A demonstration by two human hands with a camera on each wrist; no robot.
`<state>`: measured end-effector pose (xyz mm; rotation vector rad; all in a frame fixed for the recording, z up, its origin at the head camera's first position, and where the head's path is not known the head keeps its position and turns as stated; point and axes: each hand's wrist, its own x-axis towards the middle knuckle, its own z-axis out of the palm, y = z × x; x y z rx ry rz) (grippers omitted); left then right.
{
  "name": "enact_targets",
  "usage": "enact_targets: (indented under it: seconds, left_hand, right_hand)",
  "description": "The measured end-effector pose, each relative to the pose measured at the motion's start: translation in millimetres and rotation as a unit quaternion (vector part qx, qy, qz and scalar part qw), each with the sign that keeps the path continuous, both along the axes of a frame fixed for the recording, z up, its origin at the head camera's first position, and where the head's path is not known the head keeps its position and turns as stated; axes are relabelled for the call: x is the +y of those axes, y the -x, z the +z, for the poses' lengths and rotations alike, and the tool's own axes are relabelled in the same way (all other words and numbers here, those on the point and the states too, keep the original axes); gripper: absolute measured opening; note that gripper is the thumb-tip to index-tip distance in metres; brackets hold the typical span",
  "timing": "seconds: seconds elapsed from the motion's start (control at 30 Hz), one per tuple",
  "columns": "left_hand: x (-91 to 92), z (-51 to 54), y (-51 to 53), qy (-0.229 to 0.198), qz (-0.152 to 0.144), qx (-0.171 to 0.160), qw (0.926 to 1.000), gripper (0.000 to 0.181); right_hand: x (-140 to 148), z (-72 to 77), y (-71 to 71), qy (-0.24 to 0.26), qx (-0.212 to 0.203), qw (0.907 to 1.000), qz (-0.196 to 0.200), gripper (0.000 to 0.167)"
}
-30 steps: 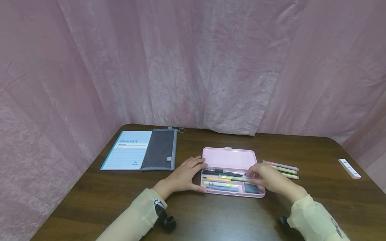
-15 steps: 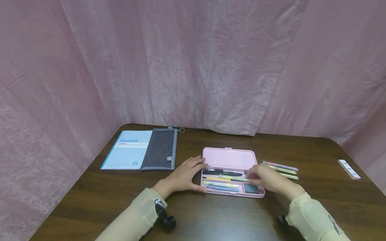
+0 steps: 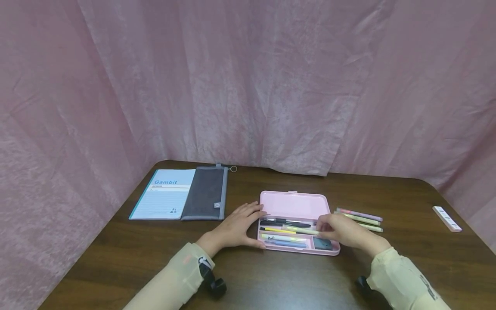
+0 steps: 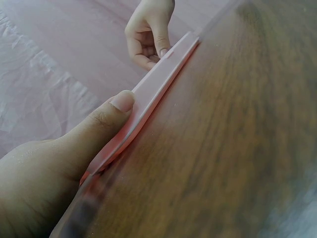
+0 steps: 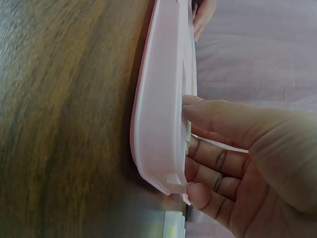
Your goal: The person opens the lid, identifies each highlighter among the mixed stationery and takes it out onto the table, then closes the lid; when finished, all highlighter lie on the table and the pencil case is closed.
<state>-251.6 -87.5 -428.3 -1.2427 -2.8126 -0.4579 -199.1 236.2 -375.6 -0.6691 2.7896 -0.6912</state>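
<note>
An open pink pencil case lies on the table, its lid laid back. My left hand rests against its left end with fingers extended, and in the left wrist view the thumb presses the front wall. My right hand pinches the right end of a light green marker pen in the middle compartment, beside a yellow pencil. Black pens fill the back compartment. The front one holds a pale marker, blue pens and a dark block. My right fingers hide the marker's end.
Several markers, purple and light green, lie right of the case. A narrow white box sits near the table's right edge. At the left are a notebook and a grey zip pouch. A pink curtain hangs behind the table.
Both hands keep nearly the same places. The light green marker pen has shifted slightly in the middle compartment, beside the yellow pencil, with my right fingers still on it.
</note>
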Motion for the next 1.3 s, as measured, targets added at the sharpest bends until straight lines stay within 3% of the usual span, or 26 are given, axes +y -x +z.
enact_targets:
  seconds: [0.23,0.73,0.97,1.3]
  left_hand:
    - [0.1,-0.6,0.0,0.003,0.003,-0.007,1.0000,0.091]
    - [-1.4,-1.9,-0.6,0.004,0.009,-0.016,0.9998,0.091]
    - [-0.8,0.8,-2.4,-0.006,0.002,-0.011,0.9999,0.090]
    - [0.9,2.6,-1.3,0.004,0.007,-0.017,0.9998,0.091]
  right_hand:
    - [0.2,-1.7,-0.5,0.013,0.006,0.9999,-0.002,0.008]
    - [7.7,0.4,-4.8,0.019,0.066,0.9975,0.011,0.008]
    - [13.6,11.3,-9.1,0.001,0.100,0.9950,0.003,0.007]
    - [24.9,29.1,-13.0,0.003,0.112,0.9935,-0.020,0.009]
